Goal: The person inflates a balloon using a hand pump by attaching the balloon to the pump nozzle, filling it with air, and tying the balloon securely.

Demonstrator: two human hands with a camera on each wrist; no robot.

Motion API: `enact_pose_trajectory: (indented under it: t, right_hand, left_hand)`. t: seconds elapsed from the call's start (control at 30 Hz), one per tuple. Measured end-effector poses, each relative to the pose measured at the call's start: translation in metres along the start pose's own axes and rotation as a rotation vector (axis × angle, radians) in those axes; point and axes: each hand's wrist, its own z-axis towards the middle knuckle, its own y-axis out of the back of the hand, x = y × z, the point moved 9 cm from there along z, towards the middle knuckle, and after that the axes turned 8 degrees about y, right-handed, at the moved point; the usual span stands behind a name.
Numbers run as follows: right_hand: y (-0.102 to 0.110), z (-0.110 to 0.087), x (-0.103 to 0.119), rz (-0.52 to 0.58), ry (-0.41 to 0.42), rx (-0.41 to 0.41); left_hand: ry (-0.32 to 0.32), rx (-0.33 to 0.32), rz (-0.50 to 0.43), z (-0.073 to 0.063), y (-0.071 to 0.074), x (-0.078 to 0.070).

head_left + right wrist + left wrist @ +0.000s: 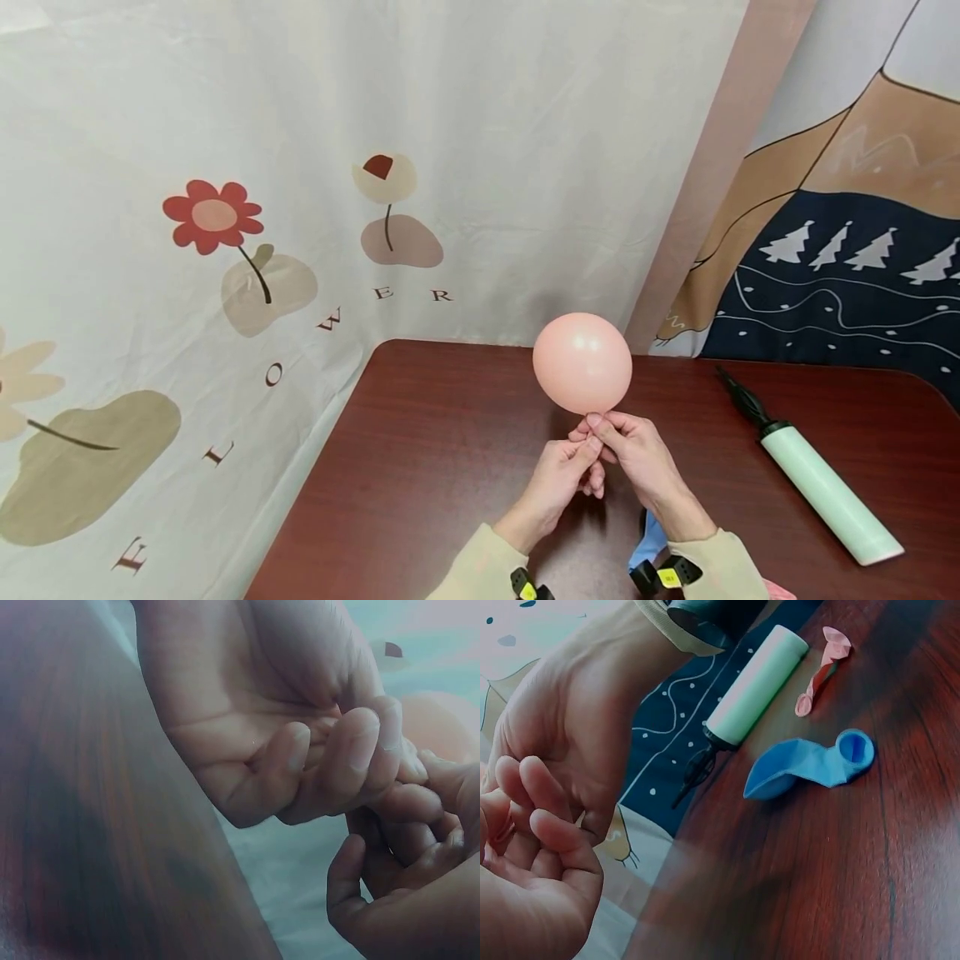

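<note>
As our left hand (553, 482) and right hand (642, 452) pinch the balloon (582, 362) at its six o'clock, we're likely tying it and should pull snug next.

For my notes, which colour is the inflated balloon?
The inflated balloon is pale peach-pink; the head view shows it best.

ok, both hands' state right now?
Left hand: closed, apparently pinching the inflated pink balloon at its hidden tail.
Right hand: closed, pinching it just under its round body.
</note>
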Motion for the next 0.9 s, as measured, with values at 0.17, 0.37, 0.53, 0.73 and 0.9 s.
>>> enact_pose_trajectory:
  t: [0.17, 0.37, 0.53, 0.73, 0.9]
  right_hand:
    - [0.003, 0.001, 0.000, -0.048, -0.007, 0.008]
    - [0.009, 0.002, 0.007, -0.189, 0.047, 0.016]
    - [0.005, 0.003, 0.013, -0.327, 0.121, 0.085]
    - [-0.005, 0.003, 0.018, -0.498, 0.187, 0.184]
    - [-0.013, 0.003, 0.018, -0.574, 0.166, 0.259]
  left_hand:
    - [0.000, 0.071, 0.093, -0.003, 0.000, -0.002]
    - [-0.263, -0.039, 0.386, -0.018, 0.014, -0.029]
    - [-0.760, -0.182, 0.647, -0.048, 0.011, -0.078]
    - [-1.188, -0.165, 1.050, -0.068, -0.013, -0.110]
    - [-1.205, -0.096, 1.431, -0.058, -0.023, -0.110]
